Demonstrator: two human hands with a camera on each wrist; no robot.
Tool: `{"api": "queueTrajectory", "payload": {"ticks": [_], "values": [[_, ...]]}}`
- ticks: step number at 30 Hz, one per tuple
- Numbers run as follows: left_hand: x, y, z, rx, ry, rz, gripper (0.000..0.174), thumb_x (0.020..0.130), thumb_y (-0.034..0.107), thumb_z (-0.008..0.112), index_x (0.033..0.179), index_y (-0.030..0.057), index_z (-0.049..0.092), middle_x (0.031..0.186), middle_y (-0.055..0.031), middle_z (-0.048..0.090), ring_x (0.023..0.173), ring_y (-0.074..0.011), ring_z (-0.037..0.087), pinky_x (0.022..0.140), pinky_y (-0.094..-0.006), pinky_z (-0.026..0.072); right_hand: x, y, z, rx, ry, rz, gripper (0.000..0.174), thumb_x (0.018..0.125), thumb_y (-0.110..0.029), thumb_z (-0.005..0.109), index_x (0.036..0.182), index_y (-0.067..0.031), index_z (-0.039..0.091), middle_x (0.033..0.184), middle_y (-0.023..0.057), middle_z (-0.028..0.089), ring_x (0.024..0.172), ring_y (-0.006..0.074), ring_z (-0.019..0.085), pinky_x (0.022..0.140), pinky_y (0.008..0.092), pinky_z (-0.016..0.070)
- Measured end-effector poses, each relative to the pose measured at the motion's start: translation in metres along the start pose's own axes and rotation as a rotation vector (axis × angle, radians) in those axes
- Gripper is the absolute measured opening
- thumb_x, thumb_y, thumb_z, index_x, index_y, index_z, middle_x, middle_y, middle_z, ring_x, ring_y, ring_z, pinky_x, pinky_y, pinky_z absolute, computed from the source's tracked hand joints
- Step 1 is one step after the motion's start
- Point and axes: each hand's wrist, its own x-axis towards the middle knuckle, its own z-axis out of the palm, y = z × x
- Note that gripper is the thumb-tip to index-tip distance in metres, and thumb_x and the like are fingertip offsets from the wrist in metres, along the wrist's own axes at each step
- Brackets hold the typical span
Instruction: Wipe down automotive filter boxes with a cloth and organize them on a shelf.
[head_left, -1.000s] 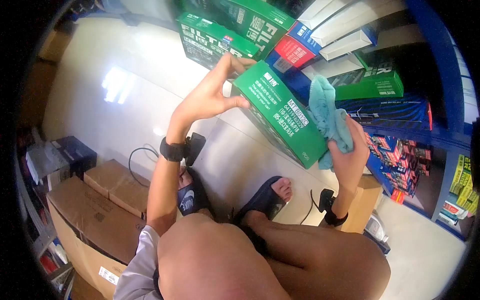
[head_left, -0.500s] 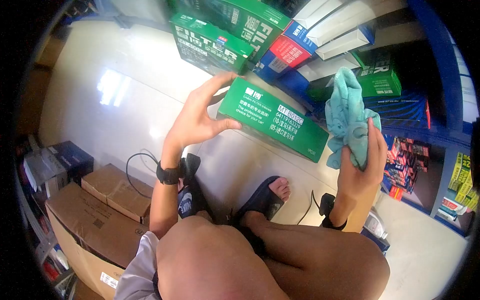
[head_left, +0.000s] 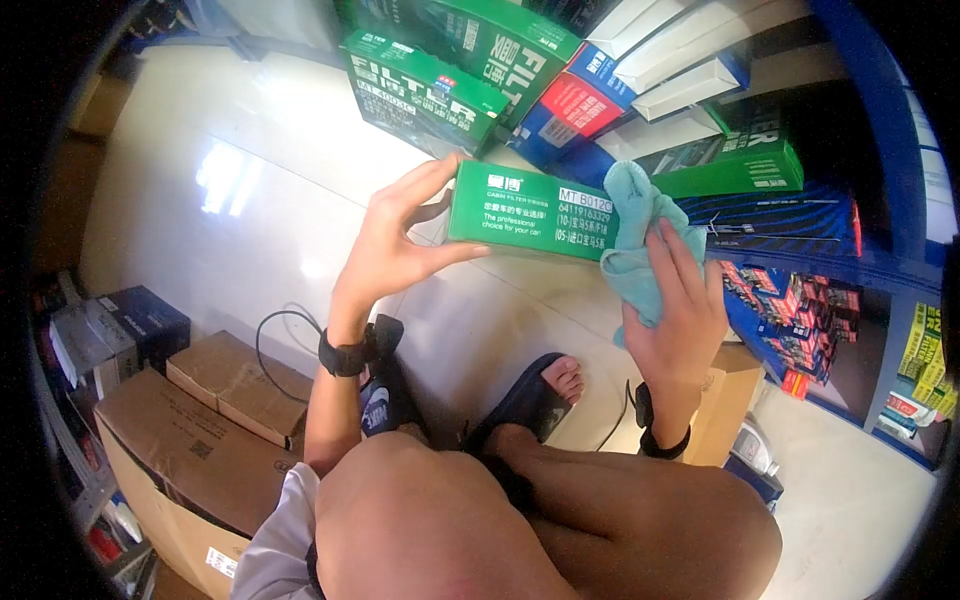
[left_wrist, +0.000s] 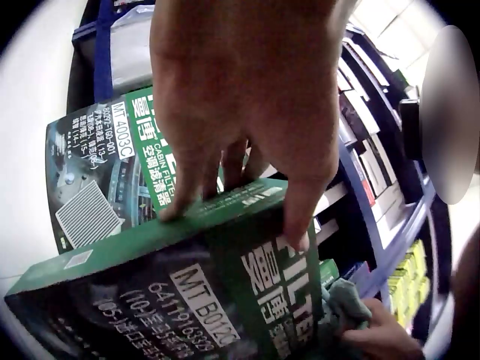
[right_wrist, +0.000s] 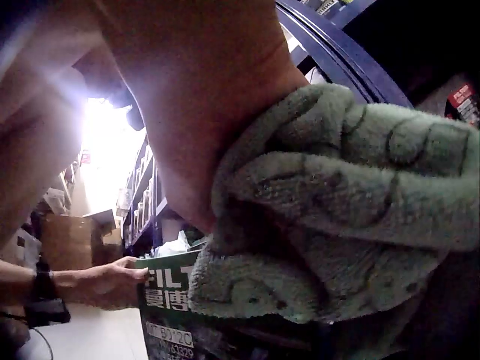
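Note:
A green filter box (head_left: 530, 212) marked MT B012C is held up at its left end by my left hand (head_left: 390, 235), thumb along the lower edge and fingers behind the top. In the left wrist view the thumb and fingers of that hand (left_wrist: 244, 97) span the box (left_wrist: 157, 277). My right hand (head_left: 680, 310) grips a teal cloth (head_left: 640, 255) that lies against the right end of the box, covering it. The cloth (right_wrist: 337, 195) fills much of the right wrist view and touches the box (right_wrist: 169, 300).
Green filter boxes (head_left: 420, 95) stand at the top, beside a red and blue box (head_left: 575, 105). Blue shelving (head_left: 900, 265) with small packets runs down the right. Brown cartons (head_left: 190, 450) sit at lower left. Two sandalled feet (head_left: 535, 395) are on the tiled floor.
The right hand first drew the cloth away from the box to the right, then brought it back onto the right end. The box has turned to lie more level.

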Motion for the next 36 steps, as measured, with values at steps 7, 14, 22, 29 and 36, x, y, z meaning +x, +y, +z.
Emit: {"api": "queueTrajectory", "payload": {"ticks": [7, 14, 22, 29, 36], "values": [[0.001, 0.002, -0.003, -0.053, -0.039, -0.051, 0.092, 0.070, 0.005, 0.100, 0.153, 0.0014, 0.060, 0.148, -0.0163, 0.065, 0.132, -0.0263, 0.066, 0.105, -0.0433, 0.0623, 0.005, -0.022, -0.006, 0.022, -0.044, 0.067, 0.077, 0.065, -0.008, 0.082, 0.140, -0.0098, 0.069, 0.148, 0.0064, 0.067, 0.111, 0.0397, 0.064, 0.097, 0.0457, 0.0564], [0.002, 0.003, -0.002, -0.034, 0.000, -0.060, 0.087, 0.069, 0.009, 0.100, 0.148, 0.0012, 0.065, 0.141, -0.0163, 0.069, 0.126, -0.0240, 0.069, 0.100, -0.0394, 0.0633, 0.007, -0.019, -0.024, 0.112, -0.152, 0.095, 0.083, 0.066, -0.008, 0.083, 0.147, -0.0099, 0.064, 0.152, 0.0107, 0.063, 0.113, 0.0393, 0.062, 0.100, 0.0448, 0.0542], [0.005, 0.007, -0.003, -0.022, -0.012, -0.059, 0.084, 0.069, 0.007, 0.100, 0.146, 0.0007, 0.067, 0.136, -0.0133, 0.071, 0.123, -0.0218, 0.069, 0.098, -0.0386, 0.0629, 0.002, 0.004, -0.036, 0.239, 0.143, 0.150, 0.081, 0.061, 0.007, 0.079, 0.139, -0.0054, 0.063, 0.139, 0.0182, 0.059, 0.125, 0.0381, 0.059, 0.101, 0.0470, 0.0555], [0.006, 0.008, -0.003, -0.005, -0.046, -0.045, 0.084, 0.067, 0.002, 0.099, 0.145, 0.0058, 0.069, 0.142, -0.0112, 0.068, 0.128, -0.0235, 0.068, 0.099, -0.0424, 0.0646, 0.015, -0.025, -0.024, 0.400, -0.053, 0.110, 0.072, 0.066, -0.006, 0.092, 0.134, -0.0028, 0.067, 0.137, 0.0165, 0.055, 0.123, 0.0358, 0.063, 0.101, 0.0421, 0.0571], [0.006, 0.011, -0.005, 0.004, -0.034, -0.066, 0.082, 0.068, 0.004, 0.099, 0.144, -0.0028, 0.067, 0.134, -0.0133, 0.072, 0.123, -0.0215, 0.070, 0.098, -0.0383, 0.0638, 0.014, -0.009, -0.034, 0.475, -0.114, 0.076, 0.079, 0.072, -0.003, 0.086, 0.148, -0.0126, 0.068, 0.141, 0.0178, 0.063, 0.129, 0.0381, 0.062, 0.111, 0.0427, 0.0504]]}}
